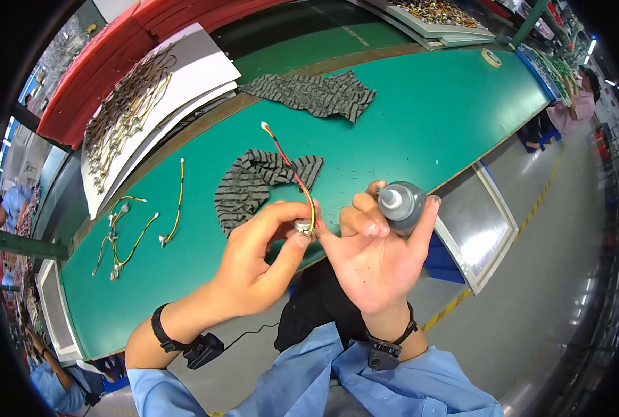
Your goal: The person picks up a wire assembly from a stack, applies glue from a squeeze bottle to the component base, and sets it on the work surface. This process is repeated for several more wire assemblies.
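My left hand [248, 265] pinches a small round metal component [303, 226] between thumb and fingers. From it a red, yellow and black wire lead [293, 169] rises and leans to the left, ending in a small white plug [264, 126]. In my right hand [377, 267] is a squeeze bottle [410, 217], dark grey with a pale nozzle, gripped by curled fingers and tilted toward me. The two hands are close together at the table's near edge. Beyond them lies a crumpled striped grey cloth [243, 187]. Several similar wired parts [117, 247] rest on the left.
The green table [421, 115] bears a second striped cloth [316, 94] and a tape roll [491, 58]. Bundles of wires lie on white boards [198, 69] at the far left. A metal-framed panel [473, 226] stands right of the table. A person in pink [579, 108] sits at the far right.
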The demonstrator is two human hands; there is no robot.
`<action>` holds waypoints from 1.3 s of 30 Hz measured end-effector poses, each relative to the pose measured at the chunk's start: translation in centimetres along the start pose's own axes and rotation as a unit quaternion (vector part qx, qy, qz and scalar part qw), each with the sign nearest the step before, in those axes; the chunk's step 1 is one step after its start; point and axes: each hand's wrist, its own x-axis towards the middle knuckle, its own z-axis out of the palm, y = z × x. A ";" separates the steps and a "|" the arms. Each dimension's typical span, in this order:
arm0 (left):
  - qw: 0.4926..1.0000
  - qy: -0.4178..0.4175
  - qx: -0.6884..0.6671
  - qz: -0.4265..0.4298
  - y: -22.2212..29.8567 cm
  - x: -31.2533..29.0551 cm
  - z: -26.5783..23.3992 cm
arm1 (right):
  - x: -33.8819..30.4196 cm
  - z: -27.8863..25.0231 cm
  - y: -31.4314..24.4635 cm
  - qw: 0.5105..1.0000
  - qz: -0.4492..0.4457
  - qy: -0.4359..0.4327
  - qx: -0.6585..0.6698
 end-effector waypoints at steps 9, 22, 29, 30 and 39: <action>0.933 0.033 -0.323 -0.157 -2.5 -0.1 -0.8 | 1.8 -1.4 0.2 0.987 0.054 -0.031 0.147; 0.902 0.031 -0.379 -0.204 -1.0 -0.9 -0.2 | 1.3 -1.9 2.2 0.988 0.060 -0.041 0.137; 0.905 0.030 -0.394 -0.158 -0.7 -1.2 0.6 | 0.8 -1.9 2.1 0.985 0.063 -0.033 0.156; 0.902 0.044 -0.400 -0.155 -0.6 -1.2 0.8 | 0.8 -1.9 2.1 0.984 0.065 -0.031 0.164; 0.937 0.000 0.304 0.174 -2.1 0.0 -1.2 | 0.9 -2.4 0.7 0.991 0.060 -0.075 0.090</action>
